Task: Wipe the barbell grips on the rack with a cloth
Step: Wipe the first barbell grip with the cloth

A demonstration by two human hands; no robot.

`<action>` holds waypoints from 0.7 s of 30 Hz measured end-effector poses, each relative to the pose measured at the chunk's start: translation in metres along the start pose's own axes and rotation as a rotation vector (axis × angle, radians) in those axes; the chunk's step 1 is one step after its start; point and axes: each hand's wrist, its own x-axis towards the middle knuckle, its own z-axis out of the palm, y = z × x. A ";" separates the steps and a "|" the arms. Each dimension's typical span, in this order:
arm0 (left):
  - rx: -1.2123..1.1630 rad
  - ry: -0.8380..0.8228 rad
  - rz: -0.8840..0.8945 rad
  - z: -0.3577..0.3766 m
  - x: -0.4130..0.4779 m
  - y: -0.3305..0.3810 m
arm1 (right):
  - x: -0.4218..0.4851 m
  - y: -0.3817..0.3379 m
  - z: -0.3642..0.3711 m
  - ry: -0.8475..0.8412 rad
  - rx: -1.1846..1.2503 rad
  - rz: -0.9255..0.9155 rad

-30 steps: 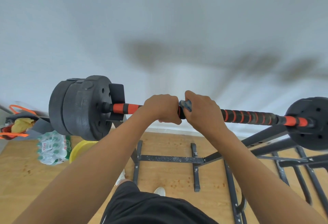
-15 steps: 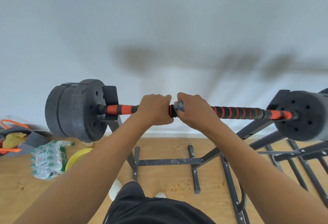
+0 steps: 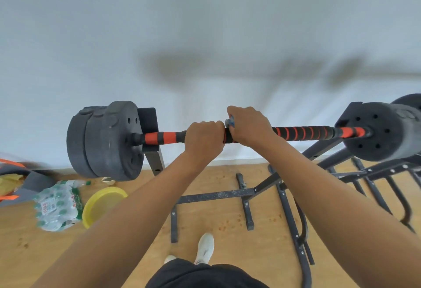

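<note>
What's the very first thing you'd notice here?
The barbell with its orange-and-black grip, lying across the middle on a black rack, big dark weight plates at its ends. Two hands sit side by side at its centre: the left hand wraps the bar, the right hand grips a bluish cloth against it. A yellow bowl lies on the floor, lower left.

The black-and-orange striped barbell (image 3: 303, 133) is lying across the black steel rack (image 3: 216, 195); the round yellow plastic basin (image 3: 100, 205) is sitting on the floor below its left end, right of the shrink-wrapped water bottle pack (image 3: 57, 208).
</note>
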 end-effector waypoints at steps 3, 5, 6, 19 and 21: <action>-0.130 -0.288 0.077 -0.017 0.013 -0.005 | 0.000 -0.006 -0.006 -0.015 0.000 0.033; -0.366 -0.542 0.068 -0.035 0.030 -0.018 | -0.002 -0.007 -0.010 -0.047 0.010 0.045; -0.496 -0.704 0.034 -0.043 0.037 -0.024 | -0.003 -0.005 -0.011 -0.064 0.018 0.037; 0.071 0.119 0.004 0.012 -0.009 0.007 | 0.013 0.012 -0.004 -0.160 0.071 -0.123; 0.071 0.133 -0.018 0.016 -0.011 0.011 | 0.018 0.013 -0.008 -0.196 0.120 -0.148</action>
